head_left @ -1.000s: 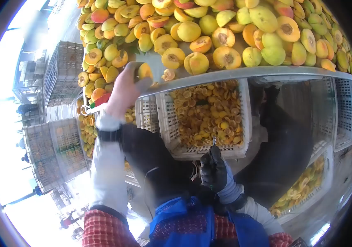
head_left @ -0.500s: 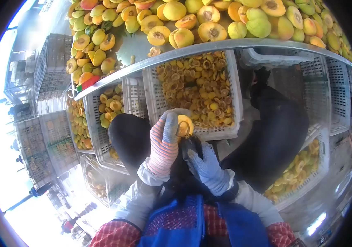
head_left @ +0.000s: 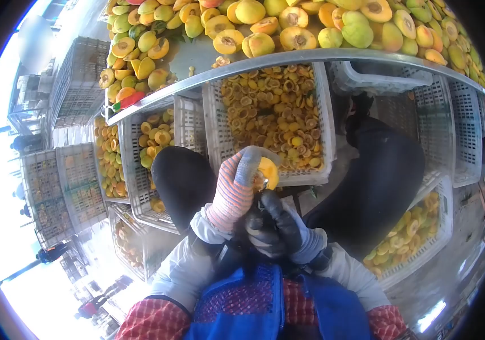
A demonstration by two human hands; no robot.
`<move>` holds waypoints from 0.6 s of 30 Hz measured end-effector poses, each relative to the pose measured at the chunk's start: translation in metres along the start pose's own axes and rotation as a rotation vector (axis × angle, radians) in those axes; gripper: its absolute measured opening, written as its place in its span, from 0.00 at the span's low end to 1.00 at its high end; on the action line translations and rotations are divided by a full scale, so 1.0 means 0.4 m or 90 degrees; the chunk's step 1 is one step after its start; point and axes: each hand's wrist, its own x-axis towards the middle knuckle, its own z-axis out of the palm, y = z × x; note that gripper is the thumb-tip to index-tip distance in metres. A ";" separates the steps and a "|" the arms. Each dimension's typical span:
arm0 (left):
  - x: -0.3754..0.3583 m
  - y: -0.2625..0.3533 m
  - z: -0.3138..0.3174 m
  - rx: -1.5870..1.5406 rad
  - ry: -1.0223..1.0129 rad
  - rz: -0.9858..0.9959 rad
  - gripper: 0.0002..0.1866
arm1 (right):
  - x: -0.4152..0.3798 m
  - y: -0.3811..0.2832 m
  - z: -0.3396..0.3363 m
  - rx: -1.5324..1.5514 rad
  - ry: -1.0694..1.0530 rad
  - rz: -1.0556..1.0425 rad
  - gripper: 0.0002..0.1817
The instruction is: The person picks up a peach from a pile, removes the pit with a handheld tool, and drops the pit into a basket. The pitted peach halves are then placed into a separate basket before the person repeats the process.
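My left hand (head_left: 235,184), in a striped orange and grey knit glove, is closed around a yellow peach half (head_left: 269,173), whose cut side is partly hidden. Just below it is my right hand (head_left: 273,224), in a dark-coated blue-grey glove, its fingers curled and the thumb side close against the fruit. A small shiny spot shows between the right fingertips and the peach; what the right hand grips is hidden. Both hands are over my lap, in front of a crate (head_left: 326,122) full of small cut fruit pieces (head_left: 270,113).
Ahead, a metal-edged table (head_left: 197,85) carries many whole and halved peaches (head_left: 296,38). A red-handled object (head_left: 132,101) lies at its left corner. Crates of fruit stand left (head_left: 134,187) and right (head_left: 443,226). My knees (head_left: 177,175) flank the middle crate.
Both hands have shifted slightly right with the peach half, which has turned. My right hand has rolled from showing its knit back to showing its dark, curled fingers.
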 end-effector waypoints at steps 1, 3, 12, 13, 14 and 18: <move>0.002 -0.003 -0.008 -0.001 -0.020 -0.017 0.24 | 0.008 0.001 -0.003 0.081 -0.063 0.022 0.25; 0.002 -0.013 -0.014 -0.044 -0.035 -0.060 0.24 | 0.026 0.008 -0.014 0.247 -0.187 0.067 0.28; -0.068 0.068 -0.390 0.472 0.472 0.153 0.19 | 0.032 -0.036 -0.097 0.193 -0.055 -0.008 0.29; -0.067 0.096 -0.442 0.958 0.517 0.050 0.17 | 0.038 -0.037 -0.102 0.177 -0.053 0.010 0.29; -0.060 0.112 -0.478 0.981 0.507 0.075 0.16 | 0.041 -0.040 -0.108 0.163 -0.048 0.026 0.29; 0.084 0.212 -0.437 0.816 0.528 0.166 0.14 | 0.063 -0.059 -0.102 0.125 0.122 0.015 0.31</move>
